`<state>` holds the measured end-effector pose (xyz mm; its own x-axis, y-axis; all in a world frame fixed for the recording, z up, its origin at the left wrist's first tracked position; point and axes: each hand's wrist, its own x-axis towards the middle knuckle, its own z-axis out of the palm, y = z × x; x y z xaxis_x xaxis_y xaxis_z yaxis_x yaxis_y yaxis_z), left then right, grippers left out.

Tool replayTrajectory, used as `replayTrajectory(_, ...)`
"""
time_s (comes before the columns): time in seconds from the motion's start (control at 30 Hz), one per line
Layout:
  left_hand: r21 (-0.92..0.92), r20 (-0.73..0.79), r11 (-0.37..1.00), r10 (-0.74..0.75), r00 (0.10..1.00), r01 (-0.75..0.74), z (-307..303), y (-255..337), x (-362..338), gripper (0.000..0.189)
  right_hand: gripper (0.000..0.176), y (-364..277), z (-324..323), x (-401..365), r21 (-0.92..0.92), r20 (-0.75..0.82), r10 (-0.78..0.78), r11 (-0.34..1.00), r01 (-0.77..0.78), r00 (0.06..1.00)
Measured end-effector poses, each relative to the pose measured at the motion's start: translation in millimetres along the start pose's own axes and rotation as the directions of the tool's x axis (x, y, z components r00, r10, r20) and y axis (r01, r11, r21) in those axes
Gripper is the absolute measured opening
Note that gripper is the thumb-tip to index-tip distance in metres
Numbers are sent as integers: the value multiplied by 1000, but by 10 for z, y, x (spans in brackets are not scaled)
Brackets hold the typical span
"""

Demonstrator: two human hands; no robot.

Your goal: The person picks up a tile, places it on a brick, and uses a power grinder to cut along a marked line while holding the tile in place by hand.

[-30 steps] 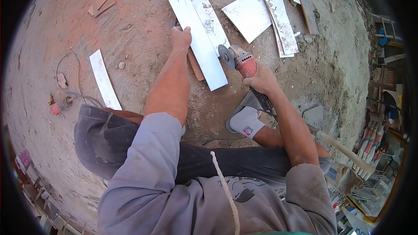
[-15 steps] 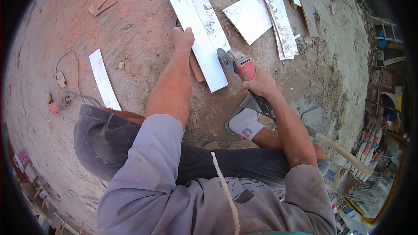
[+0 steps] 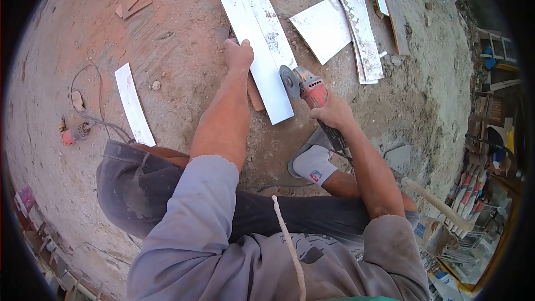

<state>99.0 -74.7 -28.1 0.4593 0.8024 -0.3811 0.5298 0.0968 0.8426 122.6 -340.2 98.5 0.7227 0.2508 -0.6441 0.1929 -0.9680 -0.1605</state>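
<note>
Outdoors, left hand (image 3: 238, 54) pressing long white dusty tile strip (image 3: 253, 44), right hand (image 3: 333, 112) gripping red angle grinder (image 3: 305, 87)

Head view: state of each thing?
left hand, clamped on edge of long tile strip
right hand, gripping angle grinder
angle grinder, disc at strip's right edge
long tile strip, flat, over wood scrap
narrow strip, loose on dirt, left
square tile, flat on ground

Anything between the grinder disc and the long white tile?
Nothing visible. The grinder disc sits at the right edge of the long white tile; the left hand holds its left edge farther up, clear.
</note>
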Motion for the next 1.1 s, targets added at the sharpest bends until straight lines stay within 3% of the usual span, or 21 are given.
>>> replayTrajectory(0.1, 15, -8, 1000, 21, 1000, -21, -9, -5, -1, 40, 74, -141, -110, 16, 100, -25, -102, 990, 104, 994)
replayTrajectory(0.27, 13, -57, 997, 77, 995, -77, 96, -180, 129, 42, 71, -390, -202, 362, 31, -70, -93, 995, 96, 993)
replayTrajectory(0.73, 69, -11, 997, -31, 999, 32, 5, -35, -11, 37, 71, -1392, -678, 1472, 37, -189, -177, 982, 187, 966)
replayTrajectory(1.03, 81, 22, 994, -75, 997, 73, -49, 46, -29, 38, 58, -1850, -811, 2063, 123, -215, -229, 958, 259, 949)
replayTrajectory(1.1, 90, 3, 995, -52, 999, 52, -37, 25, -56, 38, 47, -1865, -744, 2142, 155, -318, -237, 942, 297, 918)
